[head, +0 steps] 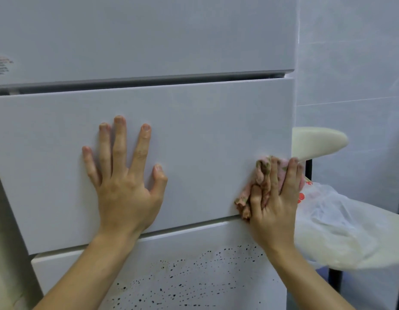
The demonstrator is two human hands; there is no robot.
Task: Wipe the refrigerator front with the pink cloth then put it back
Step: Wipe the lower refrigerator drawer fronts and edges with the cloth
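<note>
The white refrigerator front (194, 121) fills most of the view, with an upper door, a middle drawer panel and a lower panel speckled with dark spots. My left hand (124, 175) lies flat on the middle panel, fingers spread and straight. My right hand (276, 204) presses the bunched pink patterned cloth (261, 175) against the right edge of the same panel, near its lower corner. The fingers lie over the cloth, which shows above and to the left of them.
To the right of the refrigerator stands a cream chair (319, 142) with black legs. A translucent plastic bag (328, 220) with red print lies on its seat. Pale tiled wall (355, 63) rises behind it. A sticker (1, 66) sits at the upper door's left edge.
</note>
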